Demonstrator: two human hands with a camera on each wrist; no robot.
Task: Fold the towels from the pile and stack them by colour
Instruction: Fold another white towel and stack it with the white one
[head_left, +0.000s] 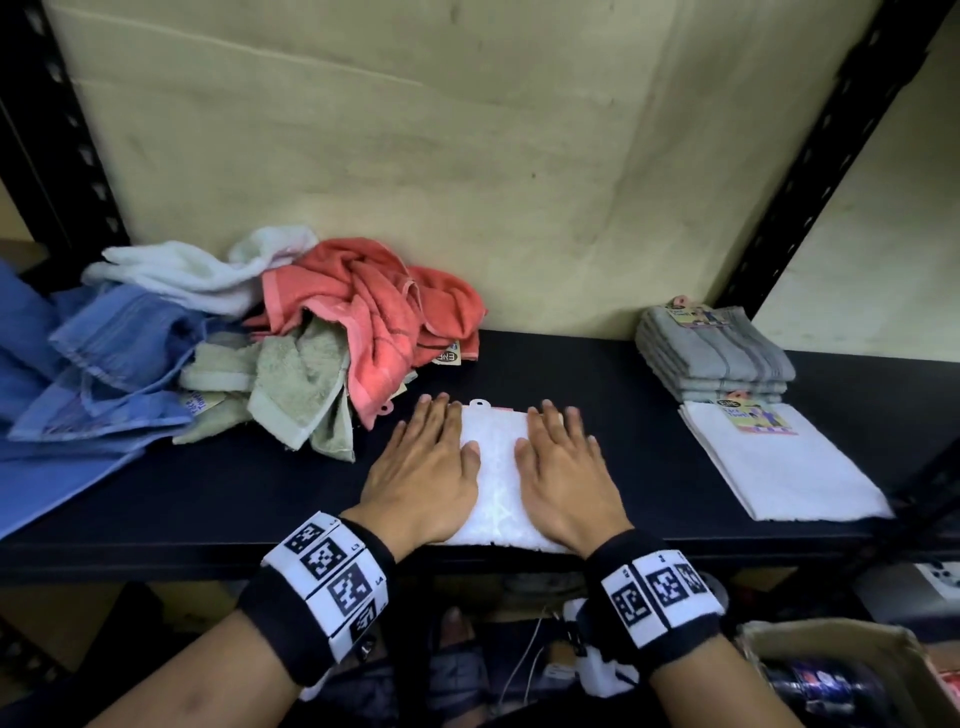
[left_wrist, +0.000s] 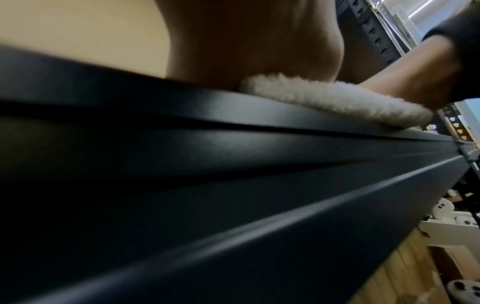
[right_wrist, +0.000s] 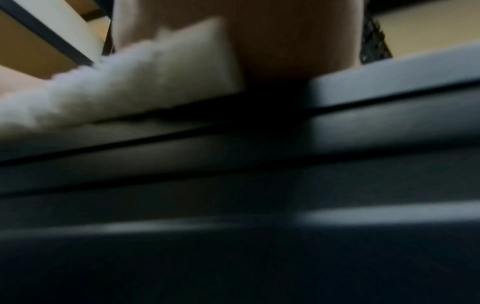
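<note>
A folded white towel (head_left: 496, 467) lies at the front middle of the dark shelf (head_left: 234, 499). Both hands press flat on it with straight fingers: my left hand (head_left: 426, 462) on its left half, my right hand (head_left: 563, 465) on its right half. The wrist views show the towel's fluffy edge (left_wrist: 324, 100) (right_wrist: 124, 86) at the shelf's front lip, under the heels of the hands. An unfolded pile lies at the back left: white (head_left: 197, 270), coral (head_left: 374, 306), pale green (head_left: 291, 384) and blue (head_left: 104, 364) towels.
At the right stand a stack of folded grey towels (head_left: 714, 358) and, in front of it, a folded white towel (head_left: 784, 462) with a paper label. Black slotted uprights (head_left: 826, 150) frame the shelf. A cardboard box (head_left: 841, 670) and clutter sit below the shelf.
</note>
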